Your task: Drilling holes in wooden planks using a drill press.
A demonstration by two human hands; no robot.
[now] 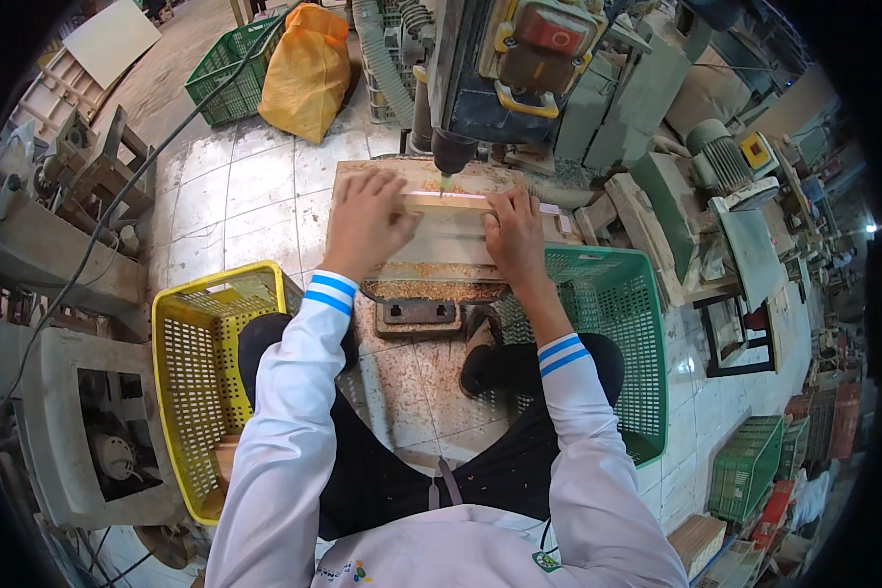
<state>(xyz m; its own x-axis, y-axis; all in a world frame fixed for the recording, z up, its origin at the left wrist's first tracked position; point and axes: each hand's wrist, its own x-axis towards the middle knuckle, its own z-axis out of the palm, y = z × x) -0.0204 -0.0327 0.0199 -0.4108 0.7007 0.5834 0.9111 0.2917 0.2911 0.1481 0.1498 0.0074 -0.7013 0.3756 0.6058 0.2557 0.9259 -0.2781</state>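
A narrow light wooden strip (448,200) lies crosswise on the wooden board (436,245) of a drill press. My left hand (366,223) bends its fingers over the strip's left end, with the thumb on the near side. At the strip's right part, my right hand (516,233) grips it between thumb and fingers. Between the hands, the drill bit (444,183) points down from the dark chuck (454,152), close above or at the strip; whether it touches, I cannot tell. Shavings are scattered over the board.
A yellow basket (162,363) stands by my left leg, a green basket (661,363) by my right. The drill press's red switch (562,39) is above. An orange sack (307,73) and another green crate (201,78) stand far left. A cable (118,201) hangs on the left.
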